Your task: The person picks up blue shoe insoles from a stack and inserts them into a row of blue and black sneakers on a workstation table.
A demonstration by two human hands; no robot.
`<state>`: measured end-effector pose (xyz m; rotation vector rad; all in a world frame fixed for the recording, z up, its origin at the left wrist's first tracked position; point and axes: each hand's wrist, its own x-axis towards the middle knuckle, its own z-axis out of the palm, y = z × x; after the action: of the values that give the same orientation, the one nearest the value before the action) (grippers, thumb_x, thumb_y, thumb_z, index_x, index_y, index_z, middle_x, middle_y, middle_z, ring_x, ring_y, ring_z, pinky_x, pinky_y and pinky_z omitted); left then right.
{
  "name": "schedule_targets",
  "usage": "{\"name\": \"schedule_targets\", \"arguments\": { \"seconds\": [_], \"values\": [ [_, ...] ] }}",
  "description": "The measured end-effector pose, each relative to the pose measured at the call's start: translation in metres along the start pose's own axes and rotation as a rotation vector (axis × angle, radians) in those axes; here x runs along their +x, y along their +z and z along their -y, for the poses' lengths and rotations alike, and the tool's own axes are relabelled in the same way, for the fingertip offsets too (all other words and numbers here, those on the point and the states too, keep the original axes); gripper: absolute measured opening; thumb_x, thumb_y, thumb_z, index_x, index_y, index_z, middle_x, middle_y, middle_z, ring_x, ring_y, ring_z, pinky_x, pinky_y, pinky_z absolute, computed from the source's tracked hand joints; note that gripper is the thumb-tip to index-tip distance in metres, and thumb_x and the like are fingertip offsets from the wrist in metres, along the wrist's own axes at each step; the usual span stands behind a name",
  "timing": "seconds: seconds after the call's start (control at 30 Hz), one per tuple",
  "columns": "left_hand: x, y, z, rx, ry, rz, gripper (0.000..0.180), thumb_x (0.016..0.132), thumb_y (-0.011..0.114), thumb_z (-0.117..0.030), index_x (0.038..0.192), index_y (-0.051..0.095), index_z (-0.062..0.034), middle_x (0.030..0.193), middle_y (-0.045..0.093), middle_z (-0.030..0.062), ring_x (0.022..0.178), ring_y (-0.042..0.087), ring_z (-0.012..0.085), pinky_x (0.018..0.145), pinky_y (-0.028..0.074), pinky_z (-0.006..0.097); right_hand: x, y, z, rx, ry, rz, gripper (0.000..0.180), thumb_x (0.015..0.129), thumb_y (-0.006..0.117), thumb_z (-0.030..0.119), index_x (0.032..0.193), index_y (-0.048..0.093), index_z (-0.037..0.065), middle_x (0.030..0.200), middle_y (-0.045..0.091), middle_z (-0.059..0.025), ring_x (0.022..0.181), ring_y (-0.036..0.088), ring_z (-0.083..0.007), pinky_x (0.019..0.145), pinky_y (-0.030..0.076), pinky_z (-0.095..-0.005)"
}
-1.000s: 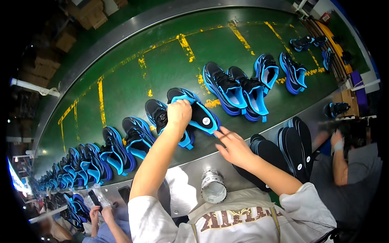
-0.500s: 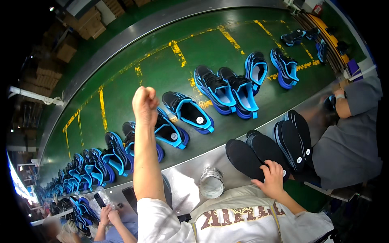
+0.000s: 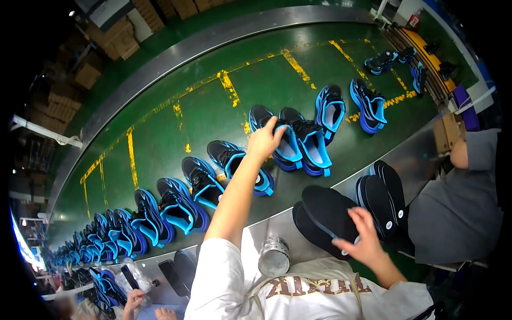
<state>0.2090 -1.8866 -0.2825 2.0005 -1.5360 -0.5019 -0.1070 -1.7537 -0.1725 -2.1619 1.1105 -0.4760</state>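
My left hand (image 3: 263, 141) reaches over a black and blue sneaker (image 3: 290, 149) on the green belt, at its collar. The thumb stands apart from the fingers, which partly cover the shoe. A matching sneaker (image 3: 314, 150) sits close at its right. Low on the right, my right hand (image 3: 369, 242) has thumb and fingers around the heel end of a black insole (image 3: 329, 210), which lies tilted over another insole (image 3: 309, 229). More black insoles (image 3: 376, 200) with round white labels rest just right of them.
A coated round tub (image 3: 274, 257) stands on the metal ledge before me. Sneakers (image 3: 184, 208) line the belt to the left, others (image 3: 368, 106) to the right. A person in grey (image 3: 453, 202) sits at the right; another person's hands (image 3: 136, 298) show at lower left.
My left hand has moved right from above the belt to the sneaker, its fist loosened. My right hand has risen off the insoles' surface, and the upper insole has shifted left and tilted.
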Motion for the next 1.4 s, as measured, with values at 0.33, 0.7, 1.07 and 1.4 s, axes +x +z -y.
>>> {"name": "schedule_targets", "arguments": {
  "seconds": [0.33,0.7,1.07,1.4],
  "values": [
    [-0.025,0.003,0.014,-0.632,-0.404,-0.069,0.051,0.084,0.052,-0.044,0.090,0.062,0.0059,0.054,0.046,0.0011,0.048,0.040,0.0086,0.046,0.032,0.025,0.129,0.018,0.003,-0.336,-0.441,0.029,0.032,0.067,0.064,0.014,0.095,0.060,-0.002,0.110,0.050,-0.0214,0.095,0.048,-0.0329,0.084,0.040,-0.0385],
    [-0.036,0.002,0.010,-0.645,-0.405,-0.117,0.052,0.083,0.053,-0.044,0.093,0.062,0.0057,0.057,0.046,-0.0002,0.054,0.040,0.0072,0.050,0.033,0.023,0.168,0.062,-0.005,-0.527,-0.495,0.118,0.006,0.064,0.057,0.005,0.065,0.060,0.000,0.100,0.055,-0.0135,0.087,0.049,-0.0268,0.078,0.042,-0.0352],
    [-0.035,0.006,0.017,-0.810,-0.465,-0.033,0.050,0.084,0.053,-0.041,0.095,0.059,0.0065,0.071,0.056,0.0077,0.067,0.050,0.0122,0.061,0.039,0.025,0.202,0.143,-0.027,-0.355,-0.091,0.187,0.017,0.079,0.050,0.011,0.088,0.059,0.000,0.108,0.047,-0.0202,0.096,0.050,-0.0345,0.082,0.043,-0.0395],
    [-0.045,-0.004,0.012,-0.870,-0.396,-0.039,0.054,0.079,0.061,-0.040,0.105,0.055,0.0074,0.061,0.049,-0.0022,0.051,0.038,0.0037,0.044,0.028,0.020,0.225,0.091,-0.028,-0.500,-0.218,0.711,0.019,0.068,0.058,0.019,0.074,0.064,0.002,0.078,0.056,-0.0195,0.077,0.054,-0.0346,0.074,0.046,-0.0397]
  ]
}}
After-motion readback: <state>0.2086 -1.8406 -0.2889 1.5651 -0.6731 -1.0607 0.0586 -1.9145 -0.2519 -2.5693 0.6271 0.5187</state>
